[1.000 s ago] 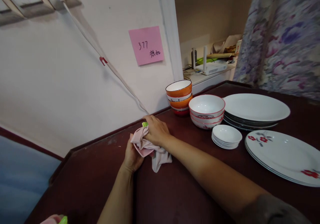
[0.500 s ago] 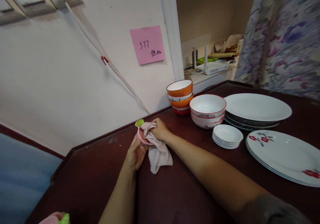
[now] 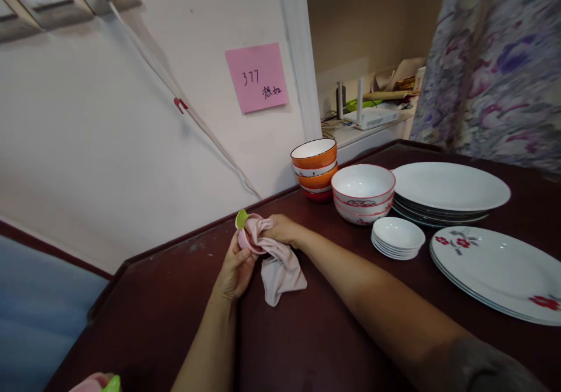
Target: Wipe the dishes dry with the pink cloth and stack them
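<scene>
- Two hands meet above the bench [image 3: 280,345]: the left hand [image 3: 236,272] is half curled, with its thumb and fingers around the wall of a pink bowl [image 3: 244,242].
- The right hand [image 3: 284,230] is bunched on a pale pink cloth [image 3: 283,272], pushed partly inside this bowl; its fingertips are hidden.
- The bowl seems light and stiff, probably smooth, so it can slip, and it may chip if ceramic. I judge the wall a safer hold than the thin green leaf-shaped tab [image 3: 241,219]. The cloth looks soft and limp.
- Counted: one cloth; one bowl in the hand; one more pink piece [image 3: 90,382], cut by the lower left edge.
- Stacked at right: about five coloured bowls [image 3: 313,157], perhaps three red-rimmed bowls [image 3: 363,183], about five small dishes [image 3: 398,232]. In the two plate stacks, large white plates [image 3: 451,184] and flowered plates [image 3: 495,269], I cannot count surely.
</scene>
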### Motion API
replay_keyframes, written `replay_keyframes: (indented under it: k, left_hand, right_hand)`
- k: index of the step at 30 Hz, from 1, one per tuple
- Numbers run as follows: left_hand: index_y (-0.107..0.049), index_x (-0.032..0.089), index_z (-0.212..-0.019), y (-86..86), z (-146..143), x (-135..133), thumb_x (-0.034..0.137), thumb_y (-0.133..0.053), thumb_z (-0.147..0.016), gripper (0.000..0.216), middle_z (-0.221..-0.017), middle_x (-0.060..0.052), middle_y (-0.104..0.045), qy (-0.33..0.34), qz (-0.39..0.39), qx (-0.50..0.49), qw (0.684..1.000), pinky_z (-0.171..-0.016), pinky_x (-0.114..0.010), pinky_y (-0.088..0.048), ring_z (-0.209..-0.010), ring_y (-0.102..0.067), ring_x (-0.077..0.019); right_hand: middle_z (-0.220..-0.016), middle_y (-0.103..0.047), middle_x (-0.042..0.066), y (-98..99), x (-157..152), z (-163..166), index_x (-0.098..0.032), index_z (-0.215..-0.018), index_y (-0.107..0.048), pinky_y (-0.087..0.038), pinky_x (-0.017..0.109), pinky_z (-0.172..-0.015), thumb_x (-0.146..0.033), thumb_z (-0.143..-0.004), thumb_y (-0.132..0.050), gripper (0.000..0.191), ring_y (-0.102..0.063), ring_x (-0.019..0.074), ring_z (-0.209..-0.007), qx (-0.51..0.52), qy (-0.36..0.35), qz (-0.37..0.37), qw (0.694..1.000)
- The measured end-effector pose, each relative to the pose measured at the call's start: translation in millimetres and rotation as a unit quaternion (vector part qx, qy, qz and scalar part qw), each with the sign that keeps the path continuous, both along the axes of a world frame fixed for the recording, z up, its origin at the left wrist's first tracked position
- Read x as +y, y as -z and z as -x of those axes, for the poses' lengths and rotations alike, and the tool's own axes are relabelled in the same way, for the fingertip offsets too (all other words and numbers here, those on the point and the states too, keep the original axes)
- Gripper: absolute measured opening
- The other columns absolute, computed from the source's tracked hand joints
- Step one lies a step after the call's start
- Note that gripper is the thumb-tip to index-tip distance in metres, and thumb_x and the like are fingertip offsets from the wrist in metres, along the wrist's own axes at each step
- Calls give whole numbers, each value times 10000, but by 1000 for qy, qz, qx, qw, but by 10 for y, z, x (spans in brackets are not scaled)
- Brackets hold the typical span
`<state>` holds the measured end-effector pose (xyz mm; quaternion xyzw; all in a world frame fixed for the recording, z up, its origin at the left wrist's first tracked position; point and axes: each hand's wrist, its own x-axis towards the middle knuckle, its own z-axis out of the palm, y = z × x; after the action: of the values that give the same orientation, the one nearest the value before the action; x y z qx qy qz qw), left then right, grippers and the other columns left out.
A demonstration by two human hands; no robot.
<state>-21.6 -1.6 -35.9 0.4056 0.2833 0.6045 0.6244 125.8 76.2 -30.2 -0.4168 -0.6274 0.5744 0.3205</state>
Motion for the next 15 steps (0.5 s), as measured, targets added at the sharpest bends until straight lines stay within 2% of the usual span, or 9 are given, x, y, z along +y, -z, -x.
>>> replay_keyframes:
  k: [2, 5, 9, 11, 13, 15]
  left_hand:
    - [-593, 202, -1219, 10, 17, 4, 256, -719, -743, 496, -1211, -98, -654, 4, 34, -14, 999, -923, -375, -503, -1056, -624, -238]
    - [-626, 153, -1165, 5, 40, 12, 420, -619, -823, 434, -1095, -123, -698, 4, 89, -27, 996, -826, -425, -555, -948, -661, -262]
    - [-608, 163, -1193, -18, 54, 21, 498, -511, -878, 470, -1063, -121, -707, 18, 102, -52, 993, -776, -431, -568, -900, -677, -265]
    - [-594, 164, -1212, -28, 56, 21, 511, -496, -882, 489, -1105, -120, -697, 22, 109, -78, 991, -812, -434, -556, -936, -671, -268]
    - [-580, 155, -1228, -35, 57, 16, 523, -483, -885, 512, -1144, -125, -684, 26, 110, -105, 988, -861, -445, -534, -992, -655, -275]
    - [-562, 160, -1254, -37, 59, 10, 520, -464, -896, 517, -1171, -125, -673, 35, 97, -127, 986, -893, -456, -514, -1035, -639, -278]
  right_hand:
    - [-757, -697, 51, 6, 47, 1, -146, -752, -664, -426, 226, -581, -317, -592, -776, 260, -626, 175, -710, -55, 56, -59, 995]
    - [-865, -703, 66, -9, 68, 4, -181, -898, -648, -430, 256, -613, -400, -600, -758, 386, -636, 202, -772, -110, 129, -130, 977]
    - [-951, -692, 66, -79, 10, 50, -211, -1012, -603, -450, 293, -694, -423, -613, -737, 471, -635, 217, -851, -94, 144, -174, 970]
    - [-984, -678, 65, -131, -31, 89, -197, -1048, -569, -465, 294, -732, -370, -589, -753, 524, -630, 209, -878, -27, 133, -143, 980]
    - [-1000, -662, 59, -190, -76, 119, -183, -1092, -521, -481, 287, -748, -289, -576, -744, 572, -627, 193, -883, 70, 113, -67, 989]
    - [-1026, -642, 52, -248, -119, 125, -180, -1120, -486, -494, 286, -753, -224, -572, -709, 593, -627, 181, -877, 166, 83, 17, 982]
